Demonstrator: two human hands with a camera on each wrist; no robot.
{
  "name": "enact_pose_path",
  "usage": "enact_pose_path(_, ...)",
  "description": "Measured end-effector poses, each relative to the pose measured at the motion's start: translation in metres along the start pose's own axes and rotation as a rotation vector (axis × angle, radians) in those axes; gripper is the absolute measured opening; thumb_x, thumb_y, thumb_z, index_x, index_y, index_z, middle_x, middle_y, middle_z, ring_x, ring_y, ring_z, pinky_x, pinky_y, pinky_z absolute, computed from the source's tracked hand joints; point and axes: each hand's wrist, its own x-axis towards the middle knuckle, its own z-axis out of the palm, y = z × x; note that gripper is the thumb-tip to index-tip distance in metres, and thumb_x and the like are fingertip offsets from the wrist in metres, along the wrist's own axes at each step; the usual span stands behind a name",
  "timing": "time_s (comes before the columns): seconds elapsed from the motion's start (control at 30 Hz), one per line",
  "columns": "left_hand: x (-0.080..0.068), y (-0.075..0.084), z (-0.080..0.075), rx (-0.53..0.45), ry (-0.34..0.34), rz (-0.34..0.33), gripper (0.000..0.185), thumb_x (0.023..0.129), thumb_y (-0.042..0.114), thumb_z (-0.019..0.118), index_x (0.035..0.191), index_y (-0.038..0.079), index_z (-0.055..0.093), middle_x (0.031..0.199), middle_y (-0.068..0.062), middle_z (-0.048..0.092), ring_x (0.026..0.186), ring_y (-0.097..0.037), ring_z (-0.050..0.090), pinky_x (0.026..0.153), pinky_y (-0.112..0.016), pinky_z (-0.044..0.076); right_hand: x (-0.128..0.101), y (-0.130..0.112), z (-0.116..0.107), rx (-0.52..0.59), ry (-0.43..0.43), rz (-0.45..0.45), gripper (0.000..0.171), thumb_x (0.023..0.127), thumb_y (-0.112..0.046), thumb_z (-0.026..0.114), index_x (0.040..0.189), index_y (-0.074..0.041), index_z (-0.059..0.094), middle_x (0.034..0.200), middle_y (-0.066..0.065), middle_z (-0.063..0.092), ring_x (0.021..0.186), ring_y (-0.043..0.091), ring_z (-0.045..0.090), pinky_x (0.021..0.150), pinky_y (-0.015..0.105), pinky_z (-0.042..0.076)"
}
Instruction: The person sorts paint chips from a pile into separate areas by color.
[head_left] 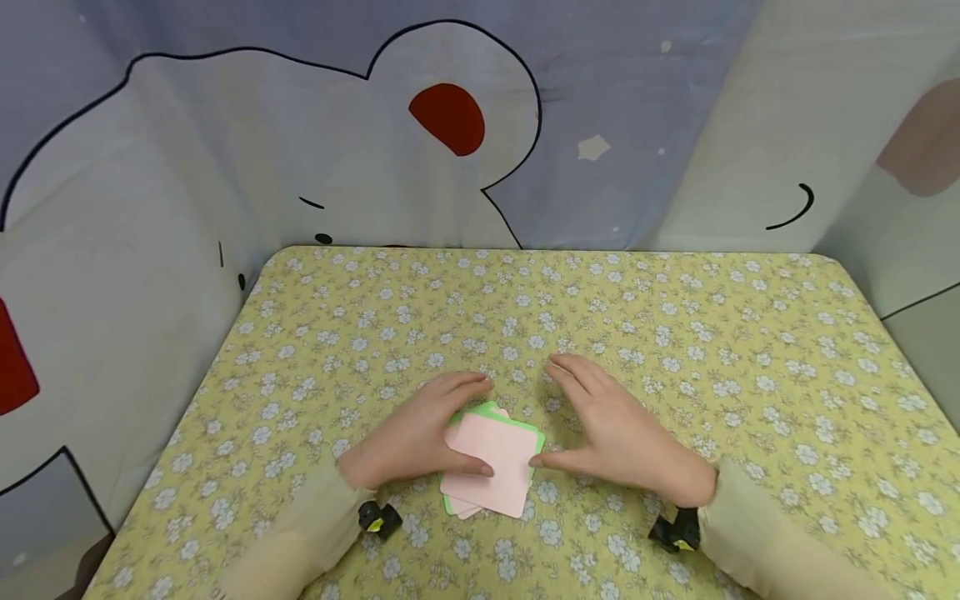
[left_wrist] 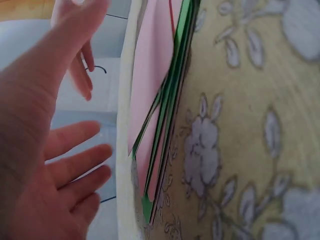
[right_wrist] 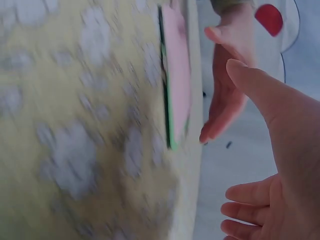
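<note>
A small stack of square paper sheets [head_left: 495, 460], pink on top with green and pink edges fanned out beneath, lies on the yellow flowered tablecloth [head_left: 675, 333] near the front edge. My left hand [head_left: 420, 433] rests at the stack's left side, fingers straight, thumb lying on the top pink sheet. My right hand [head_left: 611, 425] stands at the stack's right side, fingers straight and thumb tip touching the right corner. In the left wrist view the sheets [left_wrist: 155, 100] appear edge-on beside the left hand's open fingers [left_wrist: 70, 165]. The right wrist view is blurred; the stack [right_wrist: 175, 75] shows edge-on.
A cartoon-printed cloth backdrop [head_left: 450, 125] hangs behind and to both sides of the table. The tablecloth stretches far beyond the stack to the back and right. Black wrist cameras [head_left: 378, 518] sit on both beige sleeves.
</note>
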Motion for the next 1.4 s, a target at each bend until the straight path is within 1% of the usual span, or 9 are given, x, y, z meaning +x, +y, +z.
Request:
enact_pose_path(0.2,-0.007,0.002,0.002,0.021,-0.124,0.055,0.118,0.057,0.072,0.088,0.153,0.014,0.048,0.154,-0.003,0.043,0.139,-0.020,0.038,0.108,-0.043,0.043,-0.001,-0.012,0.016,0.032,-0.063,-0.050,0.117,0.073,-0.083,0.066,0.152,0.000,0.044,0.152,0.014,0.043,0.140,0.028,0.039,0.109,0.049,0.042)
enact_pose_path(0.33,-0.009,0.004,0.002,0.037,-0.160,0.051,0.118,0.060,0.067,0.090,0.155,0.014,0.045,0.156,-0.003,0.041,0.139,-0.022,0.038,0.107,-0.044,0.045,-0.002,-0.015,0.022,0.051,-0.076,-0.046,0.117,0.070,-0.085,0.068,0.150,-0.002,0.047,0.144,0.008,0.049,0.131,0.022,0.045,0.102,0.044,0.048)
enact_pose_path(0.43,-0.009,0.005,0.003,0.024,-0.161,0.021,0.112,0.065,0.062,0.090,0.155,0.014,0.045,0.157,-0.001,0.040,0.140,-0.021,0.039,0.107,-0.043,0.045,-0.002,-0.017,0.026,0.075,-0.093,-0.040,0.117,0.067,-0.085,0.070,0.148,-0.005,0.050,0.137,0.003,0.051,0.124,0.017,0.046,0.098,0.040,0.050)
enact_pose_path(0.57,-0.008,0.005,0.003,0.007,-0.156,-0.014,0.106,0.070,0.057,0.089,0.155,0.013,0.044,0.155,0.001,0.041,0.138,-0.019,0.041,0.106,-0.040,0.045,-0.002,-0.019,0.030,0.100,-0.127,-0.040,0.116,0.063,-0.085,0.074,0.145,-0.006,0.054,0.133,0.000,0.052,0.118,0.014,0.043,0.095,0.037,0.050)
enact_pose_path(0.67,-0.008,0.006,0.004,0.006,-0.147,-0.016,0.104,0.072,0.056,0.089,0.155,0.013,0.045,0.154,0.001,0.043,0.137,-0.019,0.042,0.105,-0.039,0.046,-0.002,-0.020,0.032,0.098,-0.137,-0.040,0.114,0.060,-0.081,0.079,0.142,-0.006,0.056,0.131,-0.001,0.052,0.115,0.014,0.042,0.093,0.035,0.049)
enact_pose_path(0.87,-0.008,0.007,0.005,0.029,-0.131,-0.010,0.104,0.072,0.058,0.088,0.155,0.011,0.045,0.153,-0.001,0.044,0.137,-0.019,0.043,0.107,-0.038,0.045,-0.001,-0.021,0.035,0.077,-0.135,-0.040,0.103,0.062,-0.067,0.088,0.138,-0.004,0.059,0.129,0.000,0.052,0.113,0.014,0.042,0.091,0.033,0.050)
enact_pose_path(1.07,-0.008,0.007,0.005,0.028,-0.134,-0.010,0.109,0.069,0.060,0.088,0.156,0.011,0.043,0.154,0.000,0.043,0.138,-0.020,0.042,0.108,-0.039,0.044,-0.002,-0.016,0.034,0.117,-0.141,-0.023,0.102,0.063,-0.059,0.090,0.142,-0.005,0.056,0.132,-0.001,0.050,0.115,0.013,0.041,0.090,0.033,0.051)
enact_pose_path(1.27,-0.007,0.008,0.003,0.042,-0.122,-0.009,0.109,0.069,0.058,0.089,0.156,0.011,0.043,0.154,0.000,0.043,0.137,-0.019,0.042,0.109,-0.038,0.042,-0.003,-0.014,0.029,0.146,-0.134,-0.016,0.101,0.066,-0.058,0.089,0.145,-0.006,0.053,0.135,0.000,0.048,0.119,0.013,0.040,0.090,0.034,0.051)
enact_pose_path(1.4,-0.007,0.009,0.001,0.042,-0.102,-0.005,0.106,0.071,0.057,0.089,0.155,0.012,0.043,0.154,0.000,0.043,0.137,-0.018,0.043,0.109,-0.037,0.042,-0.003,-0.013,0.027,0.140,-0.122,-0.018,0.106,0.066,-0.063,0.087,0.148,-0.005,0.050,0.138,0.002,0.047,0.124,0.016,0.040,0.093,0.037,0.051)
